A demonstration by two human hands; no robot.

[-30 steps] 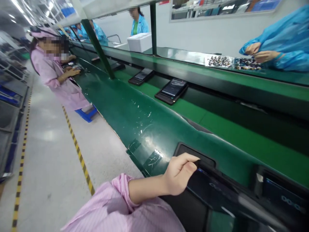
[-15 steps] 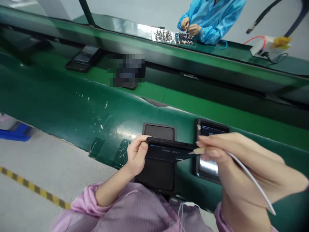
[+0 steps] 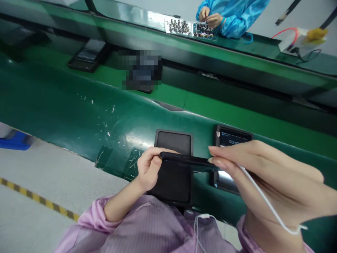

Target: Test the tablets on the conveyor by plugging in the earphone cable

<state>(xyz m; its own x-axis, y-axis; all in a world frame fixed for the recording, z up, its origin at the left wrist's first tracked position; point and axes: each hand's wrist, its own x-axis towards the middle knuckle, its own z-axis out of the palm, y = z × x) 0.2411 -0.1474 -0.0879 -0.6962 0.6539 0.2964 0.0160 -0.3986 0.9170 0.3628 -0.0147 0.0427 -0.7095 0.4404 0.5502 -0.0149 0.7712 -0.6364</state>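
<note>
Phone [image 3: 184,159]: tipped since half a second ago, its screen turned out of view; now nearly edge-on, long axis running left to right, right end slightly lower, held above the tray [image 3: 172,188].
Left hand [image 3: 149,168]: thumb and fingers pinched around the phone's left end, forearm rising from lower left.
Right hand [image 3: 263,172]: fingertips pinched on the cable [image 3: 265,202] at the phone's right end; those fingers hide the plug, so whether it is seated I cannot tell.
Second phone [image 3: 233,136]: on the bench [image 3: 52,91] to the right, partly blocked by the right hand.
Belt [image 3: 200,102]: beyond the bench, carrying dark trays [image 3: 85,65].
</note>
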